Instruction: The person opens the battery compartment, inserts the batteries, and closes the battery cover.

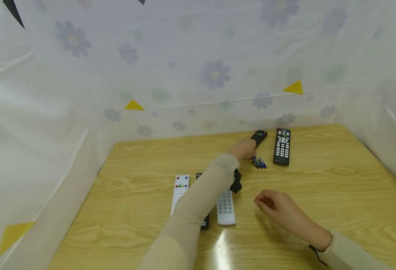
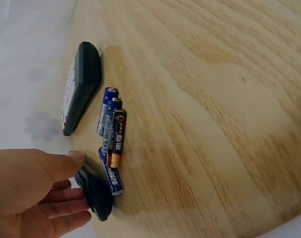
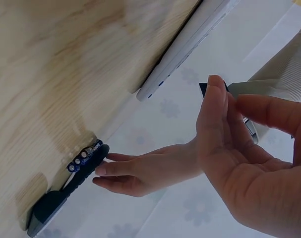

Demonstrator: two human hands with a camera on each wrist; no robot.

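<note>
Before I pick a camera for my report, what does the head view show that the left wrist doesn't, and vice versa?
Only the head view shows two long white plastic remotes and the bare right hand. Only the left wrist view shows lettering on slim cylindrical blue batteries. Both show those batteries, the left hand, two black plastic remotes and the brown wooden tabletop.

Two white remote controls (image 1: 226, 210), three black remote controls (image 1: 282, 147), at least four batteries (image 2: 117, 139), three yellow patches (image 1: 295, 87)
</note>
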